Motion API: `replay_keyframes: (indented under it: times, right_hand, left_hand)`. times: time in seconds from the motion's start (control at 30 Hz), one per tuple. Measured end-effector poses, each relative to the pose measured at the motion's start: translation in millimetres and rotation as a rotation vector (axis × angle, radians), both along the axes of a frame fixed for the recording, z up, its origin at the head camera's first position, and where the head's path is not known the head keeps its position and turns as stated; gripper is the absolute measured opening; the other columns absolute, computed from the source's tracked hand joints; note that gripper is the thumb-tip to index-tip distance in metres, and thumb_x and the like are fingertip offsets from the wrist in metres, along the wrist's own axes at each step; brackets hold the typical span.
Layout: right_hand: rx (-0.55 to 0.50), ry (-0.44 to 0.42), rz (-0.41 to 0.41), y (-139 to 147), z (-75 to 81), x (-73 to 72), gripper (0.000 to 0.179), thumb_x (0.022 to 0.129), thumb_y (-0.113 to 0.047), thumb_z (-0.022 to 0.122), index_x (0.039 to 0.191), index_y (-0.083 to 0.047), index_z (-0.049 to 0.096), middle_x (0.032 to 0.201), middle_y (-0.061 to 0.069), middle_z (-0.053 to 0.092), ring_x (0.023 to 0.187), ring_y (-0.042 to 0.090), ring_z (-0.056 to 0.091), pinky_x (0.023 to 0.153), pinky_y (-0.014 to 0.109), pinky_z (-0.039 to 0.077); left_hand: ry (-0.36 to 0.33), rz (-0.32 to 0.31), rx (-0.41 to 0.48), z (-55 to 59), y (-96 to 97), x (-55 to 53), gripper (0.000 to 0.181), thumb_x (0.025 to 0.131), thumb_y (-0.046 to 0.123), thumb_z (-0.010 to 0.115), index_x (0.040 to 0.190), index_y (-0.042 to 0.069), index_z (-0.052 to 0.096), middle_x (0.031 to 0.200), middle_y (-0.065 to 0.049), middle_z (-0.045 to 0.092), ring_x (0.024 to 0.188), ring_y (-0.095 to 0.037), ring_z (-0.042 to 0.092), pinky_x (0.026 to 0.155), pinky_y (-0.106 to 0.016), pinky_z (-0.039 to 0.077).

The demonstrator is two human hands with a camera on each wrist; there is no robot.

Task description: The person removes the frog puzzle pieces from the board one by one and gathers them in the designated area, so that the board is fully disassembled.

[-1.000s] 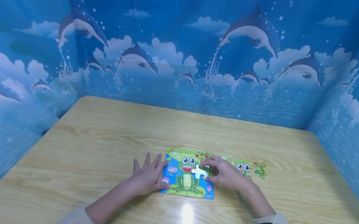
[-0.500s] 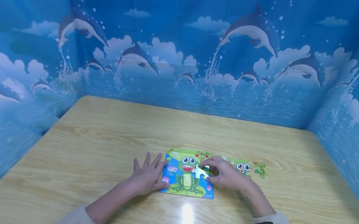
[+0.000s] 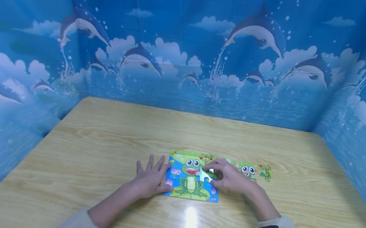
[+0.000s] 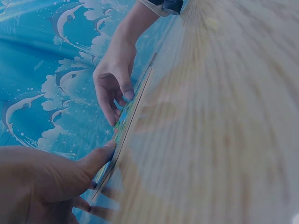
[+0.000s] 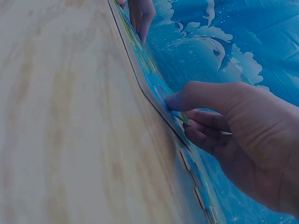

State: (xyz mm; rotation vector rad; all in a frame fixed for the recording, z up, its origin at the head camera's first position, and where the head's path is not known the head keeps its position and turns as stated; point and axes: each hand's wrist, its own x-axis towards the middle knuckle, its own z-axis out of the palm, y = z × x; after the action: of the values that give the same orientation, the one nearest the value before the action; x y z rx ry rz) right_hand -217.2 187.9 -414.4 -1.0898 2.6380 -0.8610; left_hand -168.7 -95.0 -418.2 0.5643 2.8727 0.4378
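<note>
A frog jigsaw puzzle [image 3: 189,189] in a flat tray lies on the table in the head view. My left hand [image 3: 147,180] rests at its left side, fingers spread, the thumb on the tray's lower left edge. Over the puzzle's right part, my right hand [image 3: 232,177] pinches a puzzle piece [image 5: 181,116] between thumb and fingers; the right wrist view shows it tilted against the picture. Left of those fingers is a white puzzle-shaped patch [image 3: 205,175]; whether it is a gap or glare, I cannot tell. The fingers partly hide the held piece.
Several loose pieces lie right of the tray, among them one with frog eyes [image 3: 247,170] and a green one with red dots [image 3: 265,172]. Wooden table [image 3: 122,128] surrounds them. A blue dolphin curtain [image 3: 180,41] stands behind and at both sides.
The white patch beside my right fingers has narrowed at its left side and changed outline slightly. Both hands have stayed almost in place.
</note>
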Motion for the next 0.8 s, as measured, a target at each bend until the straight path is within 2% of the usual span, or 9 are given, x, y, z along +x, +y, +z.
replay_keyframes:
  times: [0.2,0.4,0.8]
  right_hand:
    - [0.028,0.041,0.01,-1.5,2.4,0.3,0.044,0.076,-0.008,0.068,0.12,-0.006,0.06,0.117,0.006,0.055,0.105,0.023,0.05,0.087,0.042,0.043]
    - [0.045,0.095,0.019,-0.8,3.5,0.8,0.042,0.075,-0.007,0.066,0.117,-0.007,0.062,0.116,0.005,0.057,0.107,0.025,0.05,0.09,0.044,0.042]
    - [0.073,0.065,-0.001,-1.0,5.1,3.0,0.046,0.076,-0.013,0.07,0.121,-0.008,0.059,0.117,0.007,0.053,0.105,0.025,0.05,0.087,0.045,0.044]
  left_hand:
    - [0.005,0.001,-0.003,-0.8,0.0,-1.1,0.078,0.083,0.054,0.056,0.143,0.011,0.03,0.148,-0.021,0.016,0.129,-0.051,0.005,0.091,-0.074,0.004]
    - [0.006,0.0,-0.001,-0.8,-0.3,-0.7,0.077,0.084,0.054,0.056,0.142,0.011,0.031,0.148,-0.022,0.016,0.129,-0.051,0.005,0.091,-0.074,0.003]
    - [0.006,-0.006,0.0,-0.1,-0.2,0.1,0.076,0.084,0.053,0.056,0.142,0.01,0.032,0.147,-0.022,0.017,0.129,-0.051,0.006,0.091,-0.074,0.004]
